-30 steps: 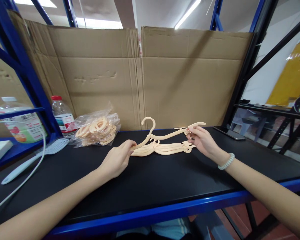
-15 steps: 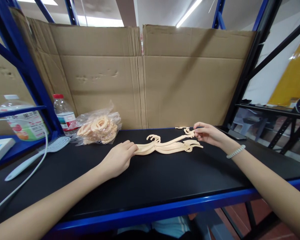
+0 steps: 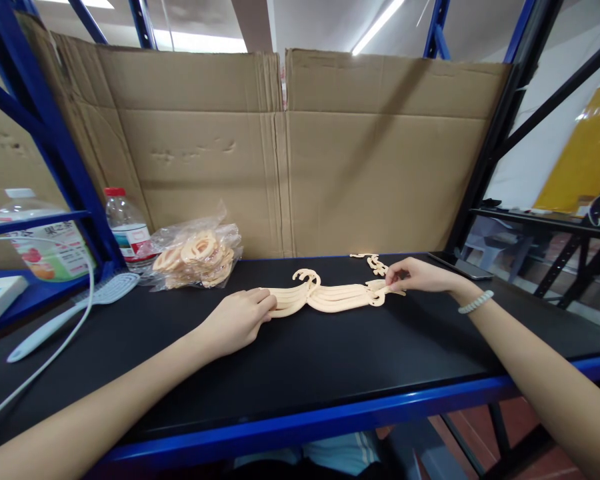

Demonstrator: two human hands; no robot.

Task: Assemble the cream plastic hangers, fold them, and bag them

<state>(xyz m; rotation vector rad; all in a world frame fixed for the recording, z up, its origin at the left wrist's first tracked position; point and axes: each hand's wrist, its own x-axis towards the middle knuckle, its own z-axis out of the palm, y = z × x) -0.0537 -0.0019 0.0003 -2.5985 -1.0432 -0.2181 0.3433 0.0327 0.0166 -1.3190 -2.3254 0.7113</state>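
A stack of beige clothes hangers (image 3: 340, 298) lies flat on the black tabletop, arms spread to both sides and hooks (image 3: 309, 276) bunched at the middle, pointing away from me. My left hand (image 3: 243, 317) has its fingers closed over the stack's left end and hides that tip. At the right end, my right hand (image 3: 415, 275) pinches the tip of a hanger arm between thumb and fingers. Small curled beige pieces (image 3: 377, 265) lie just behind the right end; their exact kind is unclear.
A clear plastic bag (image 3: 197, 257) of beige looped pieces stands at the back left, beside a red-capped bottle (image 3: 131, 233). A pale hairbrush (image 3: 75, 313), a white cable (image 3: 75, 337) and a large jug (image 3: 45, 240) are further left. A phone-like slab (image 3: 463, 265) lies right; cardboard (image 3: 380, 167) walls the back.
My right hand has moved slightly down and toward me, bringing one raised hanger arm down in line with the others. The left hand stays on the left end.
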